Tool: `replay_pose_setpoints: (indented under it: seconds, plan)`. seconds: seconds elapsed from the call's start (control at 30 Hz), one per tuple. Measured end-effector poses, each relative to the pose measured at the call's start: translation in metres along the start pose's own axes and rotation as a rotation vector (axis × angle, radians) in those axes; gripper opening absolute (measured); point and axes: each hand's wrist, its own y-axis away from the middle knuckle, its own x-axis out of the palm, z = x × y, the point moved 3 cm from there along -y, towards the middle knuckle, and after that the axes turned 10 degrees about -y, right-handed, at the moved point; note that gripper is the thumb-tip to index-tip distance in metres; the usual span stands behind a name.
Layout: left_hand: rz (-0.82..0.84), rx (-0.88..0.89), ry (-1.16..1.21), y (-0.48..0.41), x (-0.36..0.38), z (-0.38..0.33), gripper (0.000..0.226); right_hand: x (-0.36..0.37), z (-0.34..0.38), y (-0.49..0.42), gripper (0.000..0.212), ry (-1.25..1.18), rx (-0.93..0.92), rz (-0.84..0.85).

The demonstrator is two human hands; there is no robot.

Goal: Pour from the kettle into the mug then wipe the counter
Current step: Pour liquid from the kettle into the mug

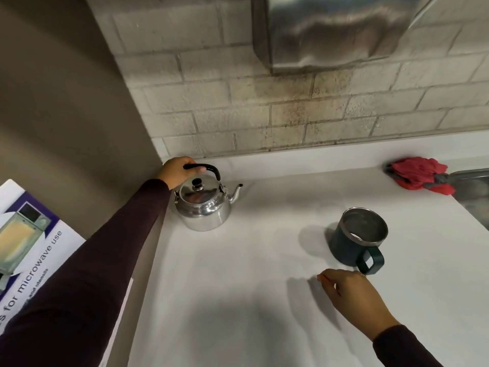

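A shiny steel kettle (202, 207) with a black knob and black handle stands on the white counter (238, 287) near the back left corner, spout pointing right. My left hand (176, 172) is wrapped around its handle. A dark green mug (357, 237) with a steel rim stands to the right, handle toward me. My right hand (352, 295) hovers just in front of the mug, fingers loosely curled, holding nothing. A red and grey cloth (420, 177) lies bunched at the back right.
A steel sink (473, 186) edge shows at the far right beside the cloth. A brick wall runs behind the counter, with a metal dispenser (330, 30) above. A printed microwave notice (23, 247) lies at the left.
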Motion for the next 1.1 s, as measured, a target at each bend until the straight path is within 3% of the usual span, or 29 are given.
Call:
replay_pose_setpoints:
  seconds: [0.13,0.47,0.57,0.67,0.77,0.9,1.1]
  plan:
    - [0.007,-0.050,-0.052,-0.008,-0.004,-0.007,0.051,0.000,0.003,0.000,0.032,0.014,0.000,-0.006]
    - [-0.064,-0.040,-0.027,-0.008,-0.005,-0.012,0.056,-0.011,0.012,0.004,0.036,0.064,-0.035,-0.078]
    - [-0.122,-0.018,-0.035,-0.005,-0.018,-0.027,0.057,-0.028,0.009,0.013,0.044,-0.059,0.070,-0.281]
    - [-0.142,0.021,-0.048,0.000,-0.026,-0.046,0.051,-0.039,-0.013,0.028,0.044,-0.344,0.315,-0.540]
    - [-0.144,0.035,-0.050,0.006,-0.031,-0.065,0.063,-0.038,-0.038,0.033,0.035,-0.614,0.450,-0.654]
    - [-0.109,0.076,-0.059,0.022,-0.029,-0.099,0.064,-0.035,-0.059,0.023,0.017,-0.824,0.431,-0.597]
    - [-0.075,0.092,-0.066,0.052,-0.018,-0.149,0.065,-0.033,-0.075,-0.001,0.036,-0.915,0.376,-0.343]
